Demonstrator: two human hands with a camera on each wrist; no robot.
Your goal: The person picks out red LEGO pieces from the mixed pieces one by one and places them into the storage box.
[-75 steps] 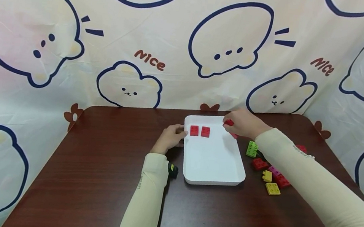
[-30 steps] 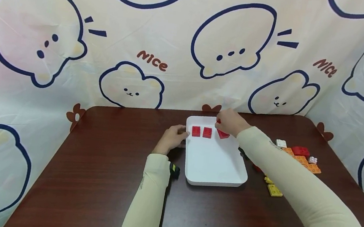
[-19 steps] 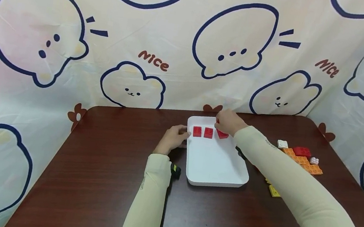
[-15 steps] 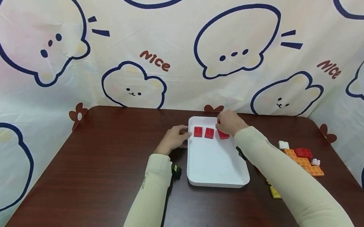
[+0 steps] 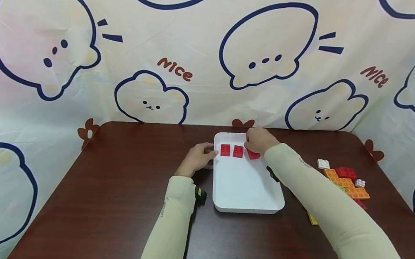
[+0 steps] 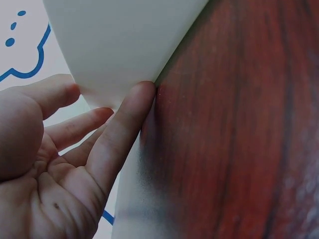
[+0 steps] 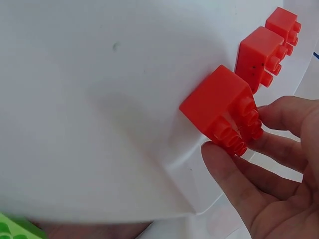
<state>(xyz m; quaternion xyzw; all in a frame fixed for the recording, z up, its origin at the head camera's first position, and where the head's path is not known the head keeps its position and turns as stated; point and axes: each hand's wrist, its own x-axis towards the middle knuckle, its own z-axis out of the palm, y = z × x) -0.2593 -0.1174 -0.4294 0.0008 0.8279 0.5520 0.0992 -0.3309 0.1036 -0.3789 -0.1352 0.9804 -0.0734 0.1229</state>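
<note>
A white tray (image 5: pixel 249 187) lies on the dark wooden table. Two red toy bricks (image 5: pixel 225 150) sit side by side near its far end, studs up. My right hand (image 5: pixel 262 141) is at the tray's far right corner and pinches a third red toy brick (image 7: pixel 217 102) between thumb and fingers. That brick stands at an angle to the other two, its studs toward my fingers in the right wrist view. At the tray's left side, my left hand (image 5: pixel 196 158) touches the outer wall with loosely extended fingertips (image 6: pixel 142 94).
To the right of the tray, partly hidden by my right sleeve, lie orange bricks (image 5: pixel 356 193), a red brick (image 5: pixel 345 173), a white brick (image 5: pixel 322 164) and a yellow brick (image 5: pixel 312 219). A patterned cloth (image 5: pixel 210 51) hangs behind the table (image 5: pixel 122 206).
My right hand has moved left from beyond the tray's right rim, bringing the red toy brick into line with the other two. Over the last second it has barely shifted. The left hand stays put.
</note>
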